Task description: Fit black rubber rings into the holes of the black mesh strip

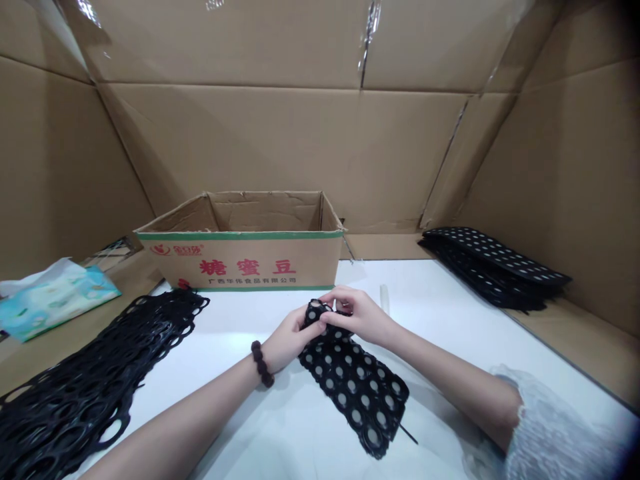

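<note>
A black sheet with rows of grey round discs (350, 383) lies slantwise on the white table, its far end raised between my fingers. My left hand (290, 340), with a dark beaded bracelet at the wrist, grips the left edge near that end, thumb on top. My right hand (365, 319) pinches the same end from the right, its fingertips close to my left thumb. The exact grip under the sheet is hidden. A thin black strip (409, 435) sticks out by the sheet's near right corner.
Black webbing with round holes (95, 373) is heaped along the left. Behind my hands stands an open cardboard box (250, 263) with red lettering. A stack of black dotted sheets (493, 263) is at the back right. A tissue pack (55, 300) lies far left. Cardboard walls (280, 140) enclose the table.
</note>
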Demonstrator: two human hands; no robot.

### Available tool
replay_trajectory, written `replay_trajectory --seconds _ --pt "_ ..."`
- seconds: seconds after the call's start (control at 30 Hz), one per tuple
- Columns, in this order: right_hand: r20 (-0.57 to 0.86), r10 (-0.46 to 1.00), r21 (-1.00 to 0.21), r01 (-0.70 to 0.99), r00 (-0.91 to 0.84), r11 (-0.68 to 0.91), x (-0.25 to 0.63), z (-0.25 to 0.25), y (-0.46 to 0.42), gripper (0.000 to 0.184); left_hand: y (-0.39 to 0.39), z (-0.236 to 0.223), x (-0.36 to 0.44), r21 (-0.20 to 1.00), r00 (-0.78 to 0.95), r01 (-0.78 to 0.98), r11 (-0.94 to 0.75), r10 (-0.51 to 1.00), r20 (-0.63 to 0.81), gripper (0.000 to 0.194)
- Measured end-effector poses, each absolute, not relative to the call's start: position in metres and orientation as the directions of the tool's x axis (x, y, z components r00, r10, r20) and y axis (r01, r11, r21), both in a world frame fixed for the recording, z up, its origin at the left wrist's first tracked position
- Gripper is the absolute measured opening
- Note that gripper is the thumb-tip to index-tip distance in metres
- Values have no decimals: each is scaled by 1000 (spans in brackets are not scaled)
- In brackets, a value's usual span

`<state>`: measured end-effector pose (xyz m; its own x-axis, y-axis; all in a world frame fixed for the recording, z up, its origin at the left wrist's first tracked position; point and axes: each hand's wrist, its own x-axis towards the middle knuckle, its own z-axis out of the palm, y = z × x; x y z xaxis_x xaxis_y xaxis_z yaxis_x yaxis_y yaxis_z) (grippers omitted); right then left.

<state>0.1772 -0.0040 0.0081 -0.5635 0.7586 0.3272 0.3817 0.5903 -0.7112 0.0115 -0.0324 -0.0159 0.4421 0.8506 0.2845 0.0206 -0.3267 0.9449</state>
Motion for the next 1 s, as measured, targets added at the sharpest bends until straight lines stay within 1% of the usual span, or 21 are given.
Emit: replay_trajectory --seconds 0.17,0.23,0.3,0.4,0.5,0.57,0.63,0.67,0.77,0.83,0.87,0.93,1.0 --pt "455 730 -659 359 -509 661 176 5 -11 25 -34 -16 11 962 403 -43 -268 877 262 28" --pt "461 726 -663 346 -510 664 176 3 -9 25 -35 -16 13 968 375 -47 -246 894 246 29" --pt "421 750 -708 332 -510 623 176 0 -5 26 -35 -17 15 971 361 -78 -224 902 237 30" --pt "298 792 -817 286 -532 500 177 -2 3 30 -34 -19 17 973 363 -124 -192 904 225 29" --pt "197 806 -889 244 -558 386 179 -4 9 31 -33 -23 17 981 397 -81 -179 897 196 27" --pt "180 808 -899 238 -562 366 180 -5 11 30 -32 -25 15 985 416 -37 -168 894 168 26" --pt "184 788 -868 279 -588 411 182 -5 12 31 -32 -27 14 986 430 0 -165 891 149 26" --pt "196 770 -831 313 -608 459 183 -5 12 32 -32 -28 13 986 438 17 -168 887 143 26" --pt "261 711 -671 407 -653 620 186 -4 8 33 -31 -28 12 982 471 69 -177 873 124 28" --pt "310 687 -578 444 -657 685 186 -4 5 31 -31 -25 12 978 492 95 -188 863 118 30" --pt "314 684 -550 461 -658 696 186 -5 3 29 -31 -23 12 974 506 111 -199 855 116 30" --pt "293 685 -526 485 -667 698 185 -5 2 27 -32 -20 12 961 540 144 -236 833 123 32" --pt "265 680 -537 481 -683 693 184 -6 3 27 -34 -17 12 949 572 163 -270 810 132 32"
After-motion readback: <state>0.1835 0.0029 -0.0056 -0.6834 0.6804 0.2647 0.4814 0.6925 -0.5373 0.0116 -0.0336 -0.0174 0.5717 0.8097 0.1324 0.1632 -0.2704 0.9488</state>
